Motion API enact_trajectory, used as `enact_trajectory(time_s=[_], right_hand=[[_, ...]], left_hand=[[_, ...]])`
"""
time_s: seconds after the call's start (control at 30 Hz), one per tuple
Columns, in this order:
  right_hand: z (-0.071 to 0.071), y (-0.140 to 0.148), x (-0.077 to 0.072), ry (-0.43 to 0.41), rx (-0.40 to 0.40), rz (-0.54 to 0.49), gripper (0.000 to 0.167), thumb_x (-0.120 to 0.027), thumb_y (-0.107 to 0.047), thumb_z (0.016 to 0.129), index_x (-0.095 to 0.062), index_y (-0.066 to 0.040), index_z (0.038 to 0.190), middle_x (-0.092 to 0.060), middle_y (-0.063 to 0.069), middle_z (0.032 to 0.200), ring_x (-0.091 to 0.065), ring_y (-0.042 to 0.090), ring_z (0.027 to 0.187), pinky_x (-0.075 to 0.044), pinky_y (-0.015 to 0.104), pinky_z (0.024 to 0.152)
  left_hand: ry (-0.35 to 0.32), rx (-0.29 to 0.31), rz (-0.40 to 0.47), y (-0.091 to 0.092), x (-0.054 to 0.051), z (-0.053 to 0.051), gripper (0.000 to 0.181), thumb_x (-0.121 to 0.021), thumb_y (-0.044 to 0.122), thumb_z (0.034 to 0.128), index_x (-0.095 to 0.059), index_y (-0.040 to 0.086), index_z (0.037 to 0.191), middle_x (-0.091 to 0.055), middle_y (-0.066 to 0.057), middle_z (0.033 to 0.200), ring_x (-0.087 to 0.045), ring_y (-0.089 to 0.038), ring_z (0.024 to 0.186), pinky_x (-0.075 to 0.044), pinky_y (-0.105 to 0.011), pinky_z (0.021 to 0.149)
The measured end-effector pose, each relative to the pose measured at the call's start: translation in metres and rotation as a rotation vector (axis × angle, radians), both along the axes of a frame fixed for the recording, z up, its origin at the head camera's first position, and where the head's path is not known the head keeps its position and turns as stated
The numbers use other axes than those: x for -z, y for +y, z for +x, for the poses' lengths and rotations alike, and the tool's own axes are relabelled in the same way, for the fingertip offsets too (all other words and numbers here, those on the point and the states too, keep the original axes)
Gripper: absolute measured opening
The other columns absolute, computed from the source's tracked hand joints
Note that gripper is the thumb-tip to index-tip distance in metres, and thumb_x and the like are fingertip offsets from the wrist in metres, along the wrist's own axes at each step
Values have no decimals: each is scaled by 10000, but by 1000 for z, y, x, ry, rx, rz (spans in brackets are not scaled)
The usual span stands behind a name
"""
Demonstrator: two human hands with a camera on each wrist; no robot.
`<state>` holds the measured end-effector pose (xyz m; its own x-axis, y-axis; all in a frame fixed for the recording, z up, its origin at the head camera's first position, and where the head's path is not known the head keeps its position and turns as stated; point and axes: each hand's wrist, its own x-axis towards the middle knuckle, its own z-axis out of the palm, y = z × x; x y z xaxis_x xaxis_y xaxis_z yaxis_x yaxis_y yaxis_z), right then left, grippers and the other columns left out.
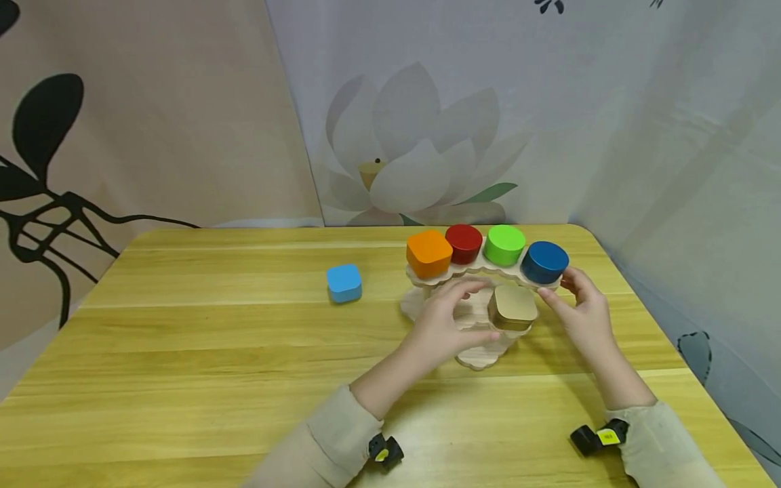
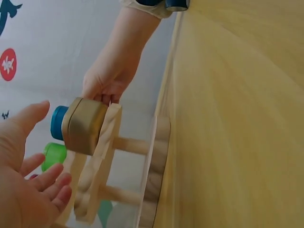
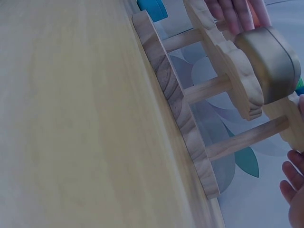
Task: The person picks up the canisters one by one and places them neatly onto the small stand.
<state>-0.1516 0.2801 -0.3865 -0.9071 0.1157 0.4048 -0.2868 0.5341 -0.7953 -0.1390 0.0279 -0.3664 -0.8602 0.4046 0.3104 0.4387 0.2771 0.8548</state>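
A light wooden tiered stand (image 1: 476,358) with scalloped edges stands on the table. Its upper tier carries an orange rounded-square block (image 1: 430,253), a red cylinder (image 1: 464,244), a green cylinder (image 1: 505,245) and a blue cylinder (image 1: 545,262). On the right part of the lower tier sits a gold rounded-square block (image 1: 512,307). My left hand (image 1: 445,322) is spread left of the gold block, holding nothing; the left wrist view shows a gap between them. Thumb and fingers of my right hand (image 1: 582,315) grip the upper tier's right end, beside the blue cylinder.
A light-blue rounded-square block (image 1: 344,283) lies on the wooden table (image 1: 213,352), left of the stand. Behind the table hangs a printed curtain (image 1: 415,135), and another pale cloth (image 1: 702,237) runs along the right edge.
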Motion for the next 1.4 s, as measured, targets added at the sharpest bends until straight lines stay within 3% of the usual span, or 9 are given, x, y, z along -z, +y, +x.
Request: enact_trajectory(time_s=[0.2, 0.33, 0.63, 0.97, 1.17, 1.4], right_hand=[[-2, 1, 3, 5, -2, 6, 432, -667, -24, 892, -527, 37, 1296, -555, 54, 1233, -442, -12, 1072, -361, 236, 955], [-2, 2, 3, 7, -6, -6, 424, -664, -25, 894, -533, 24, 1294, -554, 12, 1222, -441, -7, 1076, -356, 228, 960], [-1, 1, 3, -1, 4, 7, 438, -667, -26, 892, -517, 59, 1295, -553, 66, 1230, -440, -13, 1075, -363, 228, 959], [-1, 1, 2, -4, 1, -6, 449, -682, -62, 890, -531, 6, 1307, -550, 56, 1245, -444, 1, 1085, -365, 246, 962], [0, 1, 1, -19, 3, -17, 473, -689, -91, 892, -519, 13, 1320, -545, 39, 1255, -445, 5, 1086, -364, 292, 972], [-1, 2, 3, -14, -3, -11, 457, -665, -59, 902, -507, 39, 1319, -545, 21, 1245, -440, -5, 1078, -358, 293, 984]], left_hand=[[-37, -4, -22, -22, 0, 8, 687, -854, 240, 731, -540, 115, 1329, -549, 12, 1273, -526, -149, 1125, -428, -292, 963], [-41, 1, -27, -35, 4, 11, 691, -852, 235, 734, -539, 107, 1337, -571, -1, 1257, -528, -141, 1090, -434, -330, 958], [-4, -8, -12, -61, 10, 11, 628, -857, 182, 725, -584, 65, 1278, -612, -25, 1201, -553, -204, 1061, -456, -431, 912], [-4, -121, 17, -92, 15, 1, 519, -842, 154, 742, -632, 110, 1215, -654, 14, 1100, -559, -139, 1009, -457, -484, 860], [0, -176, 38, -111, 16, -8, 510, -831, 135, 753, -628, 88, 1219, -658, -29, 1099, -566, -165, 1006, -445, -488, 861], [-42, -237, 88, -130, 18, -20, 508, -802, 137, 789, -601, 85, 1253, -633, -72, 1146, -532, -228, 1065, -413, -509, 920]])
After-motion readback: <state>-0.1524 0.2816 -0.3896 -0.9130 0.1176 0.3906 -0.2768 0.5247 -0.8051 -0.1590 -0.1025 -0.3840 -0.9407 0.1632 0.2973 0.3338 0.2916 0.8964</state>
